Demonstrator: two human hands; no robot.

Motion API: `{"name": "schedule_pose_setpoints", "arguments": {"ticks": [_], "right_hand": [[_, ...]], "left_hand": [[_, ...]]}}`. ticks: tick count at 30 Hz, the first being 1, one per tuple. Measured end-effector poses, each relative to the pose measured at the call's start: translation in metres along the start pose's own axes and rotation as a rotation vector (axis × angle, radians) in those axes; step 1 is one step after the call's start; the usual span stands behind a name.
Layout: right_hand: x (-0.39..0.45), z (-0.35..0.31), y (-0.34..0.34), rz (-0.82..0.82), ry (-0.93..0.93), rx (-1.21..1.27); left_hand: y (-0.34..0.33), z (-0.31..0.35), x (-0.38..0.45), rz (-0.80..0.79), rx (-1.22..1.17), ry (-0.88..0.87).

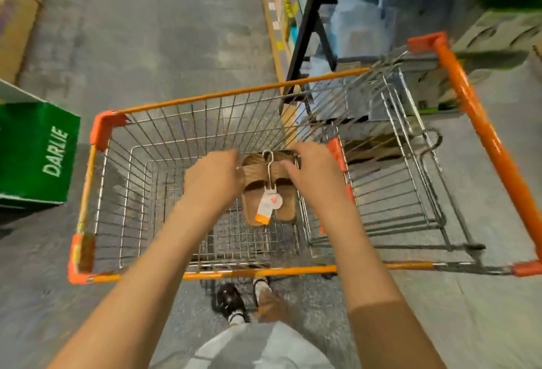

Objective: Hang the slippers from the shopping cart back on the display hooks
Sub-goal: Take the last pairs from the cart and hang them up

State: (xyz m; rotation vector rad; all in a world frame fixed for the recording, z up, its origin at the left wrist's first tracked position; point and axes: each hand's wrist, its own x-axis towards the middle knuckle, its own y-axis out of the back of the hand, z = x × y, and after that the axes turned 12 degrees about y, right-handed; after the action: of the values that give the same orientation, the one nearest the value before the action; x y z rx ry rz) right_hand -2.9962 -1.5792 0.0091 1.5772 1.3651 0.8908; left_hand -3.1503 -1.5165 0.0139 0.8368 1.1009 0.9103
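A pair of brown slippers (265,192) lies inside the wire shopping cart (205,94), joined by a white hanger hook (268,160) with paper tags (268,206) on it. My left hand (212,176) grips the left slipper's far edge, fingers curled over it. My right hand (311,172) holds the right slipper's far edge from the other side. Both arms reach down into the basket. The image is blurred, so the fingertips are hard to make out.
The cart has orange rails and an orange handle (481,131) at the right. A green box marked DARLIE (38,154) stands on the floor at the left. Black-framed store shelving (311,22) with goods runs behind the cart. My feet (234,301) show below the cart.
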Motion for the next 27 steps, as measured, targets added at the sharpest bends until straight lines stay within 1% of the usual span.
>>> {"name": "schedule_pose_setpoints", "arguments": {"ticks": [3,7,13,16,20,24,27], "right_hand": [[0.014,0.006,-0.033,-0.026,-0.039,0.065],[0.028,0.021,-0.069,-0.059,-0.109,0.1],[0.039,0.043,-0.101,-0.139,-0.163,0.119],[0.045,0.055,-0.11,-0.147,-0.172,0.134],[0.07,0.078,-0.125,-0.183,-0.201,0.124],[0.107,0.103,-0.156,-0.249,-0.215,0.106],[0.132,0.12,-0.184,-0.245,-0.239,0.076]], "left_hand": [[-0.028,0.002,0.017,-0.06,-0.03,0.007],[-0.062,0.004,0.035,-0.075,-0.047,0.023],[-0.098,0.021,0.06,-0.111,-0.099,0.018],[-0.108,0.03,0.073,-0.11,-0.067,0.009],[-0.122,0.038,0.102,-0.161,-0.024,0.049],[-0.151,0.033,0.139,-0.195,-0.011,0.084],[-0.176,0.024,0.167,-0.224,-0.001,0.146]]}}
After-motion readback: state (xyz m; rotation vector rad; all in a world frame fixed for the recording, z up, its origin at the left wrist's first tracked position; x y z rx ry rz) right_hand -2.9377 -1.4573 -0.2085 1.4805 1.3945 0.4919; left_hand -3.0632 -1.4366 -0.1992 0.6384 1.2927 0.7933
